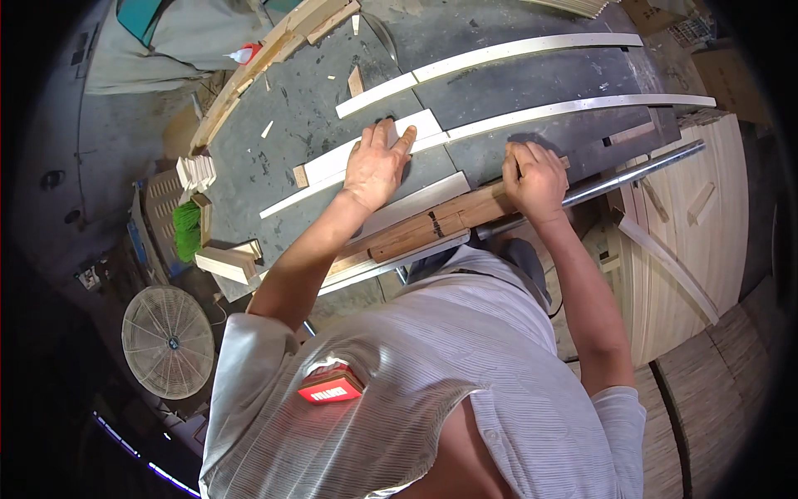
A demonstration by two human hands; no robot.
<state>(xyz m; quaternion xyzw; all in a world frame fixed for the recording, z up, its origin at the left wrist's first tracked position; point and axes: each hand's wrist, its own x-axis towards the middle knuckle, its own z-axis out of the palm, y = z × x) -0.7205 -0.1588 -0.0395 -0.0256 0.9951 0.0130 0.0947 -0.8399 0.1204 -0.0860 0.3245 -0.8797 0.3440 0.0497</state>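
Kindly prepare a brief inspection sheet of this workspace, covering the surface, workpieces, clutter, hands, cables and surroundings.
Surface: dark table, marked with scuffs and specks.
Workpieces: long pale strips lie across the table in two rows; a shorter, wider pale board lies beside the nearer row.
Clutter: small wood scraps on the table; green bristly item at the left end.
Grips: left grip rests on the pale board, fingers spread; right grip is curled near the wooden rail, contents hidden.
Cables: none clearly made out.
Surroundings: round fan at left; stacked boards at right.
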